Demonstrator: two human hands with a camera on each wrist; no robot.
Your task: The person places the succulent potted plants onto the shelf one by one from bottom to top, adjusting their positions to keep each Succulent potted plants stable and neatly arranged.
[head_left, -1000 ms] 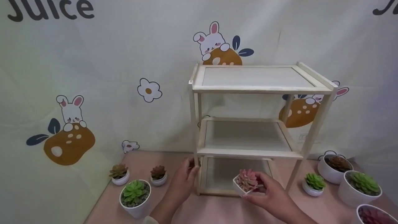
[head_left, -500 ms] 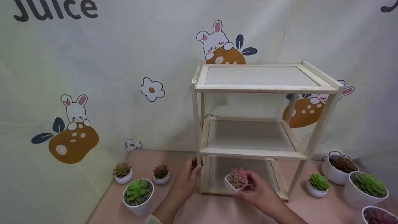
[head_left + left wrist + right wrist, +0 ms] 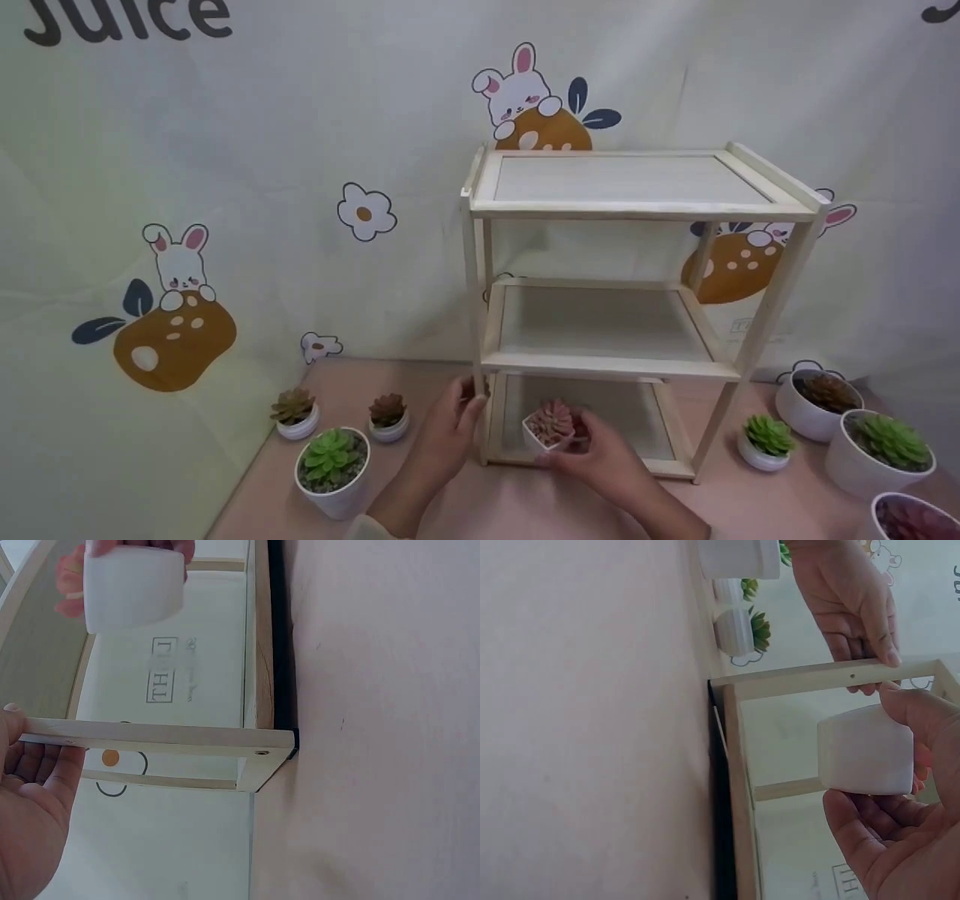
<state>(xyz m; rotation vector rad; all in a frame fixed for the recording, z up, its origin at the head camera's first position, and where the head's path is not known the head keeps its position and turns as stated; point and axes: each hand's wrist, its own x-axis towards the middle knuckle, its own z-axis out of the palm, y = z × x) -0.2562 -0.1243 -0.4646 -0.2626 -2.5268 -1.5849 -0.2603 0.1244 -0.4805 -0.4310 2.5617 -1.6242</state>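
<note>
My right hand (image 3: 600,454) holds a small white pot with a pink succulent (image 3: 551,424) between thumb and fingers. In the head view this pot overlaps the bottom tier, near its front rail. The right wrist view shows the white pot (image 3: 866,750) from the side, held off the tabletop. A pale wooden three-tier shelf (image 3: 607,367) stands on the pink tabletop. My left hand (image 3: 450,431) grips its front left post (image 3: 474,292) low down, below the middle tier. From the left wrist, fingers (image 3: 34,765) show curled behind that post.
Two small brownish succulents (image 3: 294,412) and a larger green one (image 3: 332,469) stand left of the shelf. On the right are a small green succulent (image 3: 766,442) and several larger white pots (image 3: 877,454). A printed cloth (image 3: 285,150) hangs behind.
My right hand has moved left with the pink succulent, from the middle of the bottom tier's front towards its left part. The left hand keeps its grip on the post.
</note>
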